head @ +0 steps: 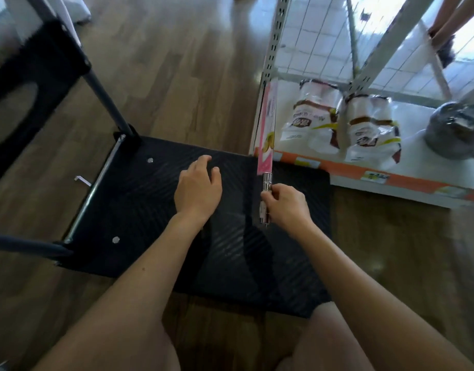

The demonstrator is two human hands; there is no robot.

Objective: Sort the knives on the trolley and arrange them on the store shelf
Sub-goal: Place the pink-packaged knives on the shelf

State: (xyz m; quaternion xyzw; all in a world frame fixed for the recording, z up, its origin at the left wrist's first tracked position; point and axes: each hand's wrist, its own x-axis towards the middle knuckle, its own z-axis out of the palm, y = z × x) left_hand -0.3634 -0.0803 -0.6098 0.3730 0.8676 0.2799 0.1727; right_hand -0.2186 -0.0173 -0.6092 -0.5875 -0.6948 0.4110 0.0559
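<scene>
My right hand [286,206] grips the metal handle of a knife [268,124]. Its blade is wrapped in a pink and white card sleeve and points up and away, seen edge-on, toward the shelf's left upright. My left hand [198,187] hovers with relaxed fingers over the black ribbed deck of the trolley [139,210] and holds nothing. No other knives show on the deck. The white store shelf [391,180] with an orange price strip stands just right of the trolley.
Two white and brown snack bags [345,124] and a grey wrapped pot [455,129] lie on the bottom shelf. The trolley's push handle [107,103] rises at left. Another person's arm [444,28] shows beyond the shelf mesh. My knees are at the bottom edge.
</scene>
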